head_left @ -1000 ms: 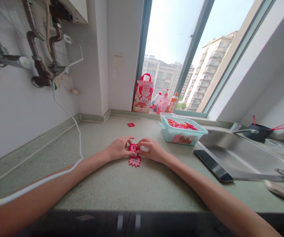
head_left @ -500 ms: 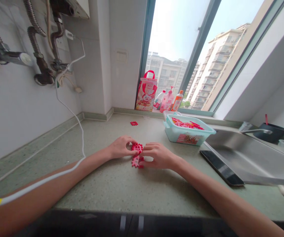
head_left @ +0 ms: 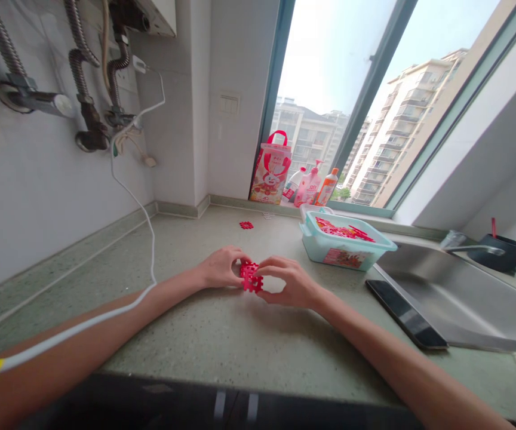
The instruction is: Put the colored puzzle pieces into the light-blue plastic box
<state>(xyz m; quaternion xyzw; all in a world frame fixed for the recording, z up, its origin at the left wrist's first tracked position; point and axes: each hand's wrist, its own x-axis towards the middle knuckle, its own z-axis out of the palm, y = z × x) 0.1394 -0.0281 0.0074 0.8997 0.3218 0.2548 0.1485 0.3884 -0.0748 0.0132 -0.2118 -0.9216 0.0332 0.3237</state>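
Observation:
Between my two hands is a small assembly of red toothed building pieces (head_left: 252,282), with square notches along the edges. My left hand (head_left: 223,267) pinches its left side between thumb and fingers. My right hand (head_left: 290,282) curves round the right side, fingertips at the top and thumb at the lower right edge. Parts of the assembly are hidden behind the fingers. Farther back on the countertop lies a single loose red piece (head_left: 246,225). A pale blue tub (head_left: 346,255) holding many more red pieces (head_left: 343,230) stands to the right.
A black phone (head_left: 405,313) lies beside the steel sink (head_left: 437,280) on the right. A white cable (head_left: 150,251) runs down the wall and over my left forearm. A printed bag (head_left: 271,173) and several bottles (head_left: 308,188) stand at the window.
The lower red piece has swung up against the upper one, so the assembly looks more compact. My right hand's fingers have spread into a wider curve. The view has shifted slightly.

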